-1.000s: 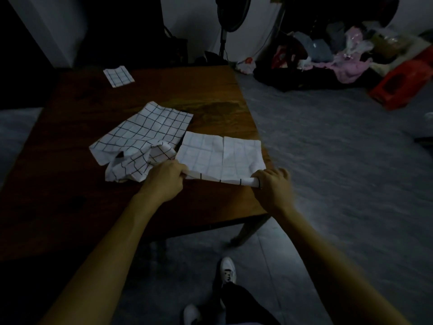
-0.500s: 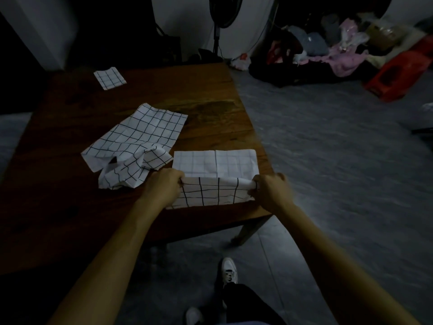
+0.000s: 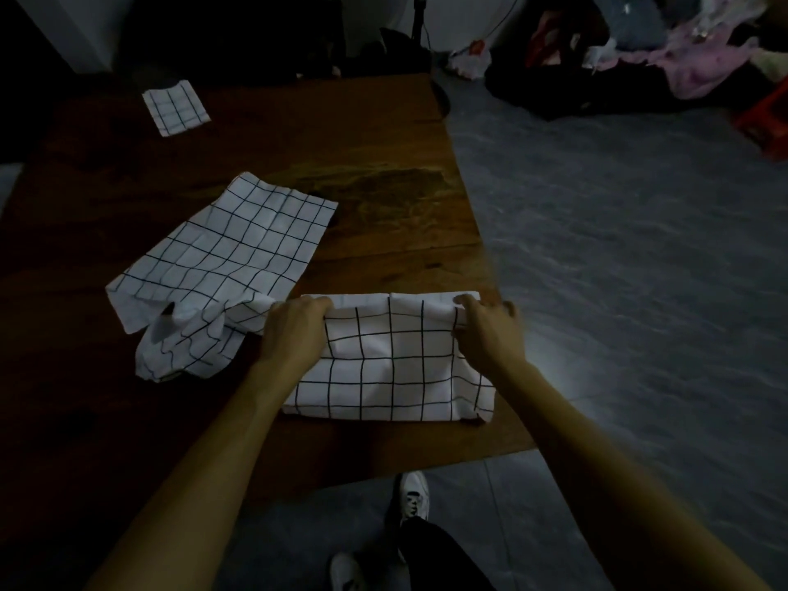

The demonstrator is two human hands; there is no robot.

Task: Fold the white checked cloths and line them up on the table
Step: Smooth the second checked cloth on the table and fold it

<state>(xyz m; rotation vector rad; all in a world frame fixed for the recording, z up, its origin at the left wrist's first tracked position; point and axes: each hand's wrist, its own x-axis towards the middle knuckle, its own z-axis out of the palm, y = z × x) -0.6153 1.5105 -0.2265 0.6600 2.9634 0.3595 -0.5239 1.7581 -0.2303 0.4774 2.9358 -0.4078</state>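
Three white checked cloths lie on the brown tabletop (image 3: pixel 383 134). Far off, near the far left corner, sits a small folded cloth (image 3: pixel 175 105), neat and flat, well apart from the others. Closer to you, toward the middle, lies a loose cloth (image 3: pixel 230 266). It is spread out at its far end and crumpled at its near end, and that bunched part touches the cloth you are working on.

Your left hand (image 3: pixel 294 330) comes next. Its fingers are curled tight and pinched on the far left corner of the cloth in front of you (image 3: pixel 392 368). This cloth lies close to the near right corner of the tabletop, and its right end reaches the right edge. It is doubled over, with the top layer showing dark check lines and a plain white strip peeking out along the far side.

Your right hand (image 3: pixel 488 330) holds the far right corner of that same cloth. Its fingers are bent and squeezed on the top layer.

Past the right edge is the grey floor (image 3: pixel 639 270), with a heap of clothes (image 3: pixel 682 57) far off on it. Below the near edge you can see your white shoe (image 3: pixel 412 496).
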